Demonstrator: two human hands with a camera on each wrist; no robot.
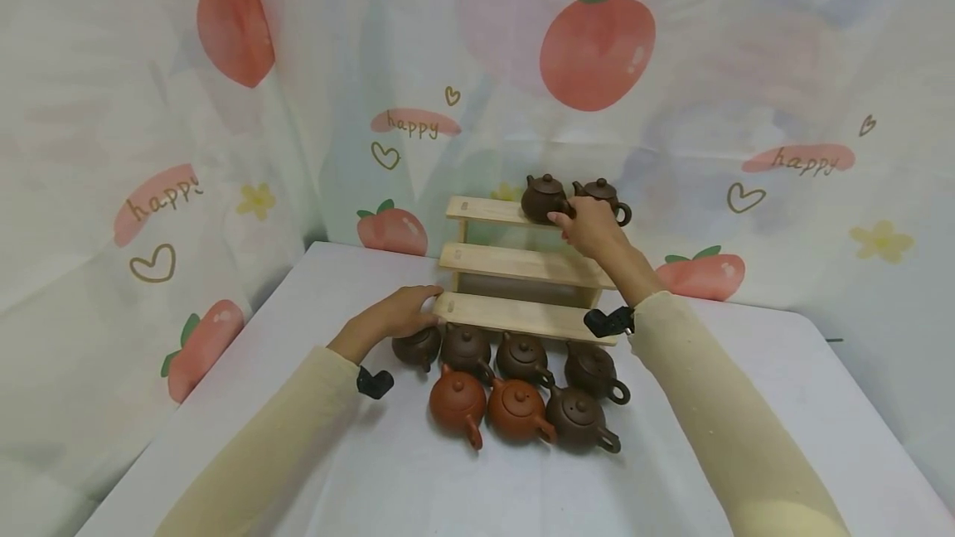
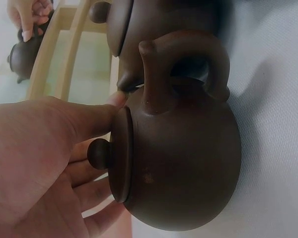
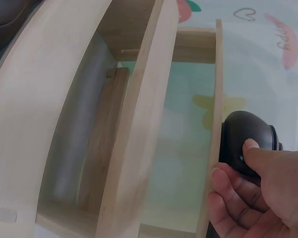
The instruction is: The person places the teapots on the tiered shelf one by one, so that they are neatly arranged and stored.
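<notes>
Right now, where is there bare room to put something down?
The middle shelf and bottom shelf look bare. The top shelf is free left of its two dark teapots. White table is free on your side of the seven crowded teapots.

Soft even light, faint shadows on white tablecloth (image 1: 656,479), hazy, dimmer wrist views

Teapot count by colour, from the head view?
Dark brown teapots (2 on the rack's top shelf, 5 on the table): 7
Orange-red teapots (both on the table): 2
Total: 9
</notes>
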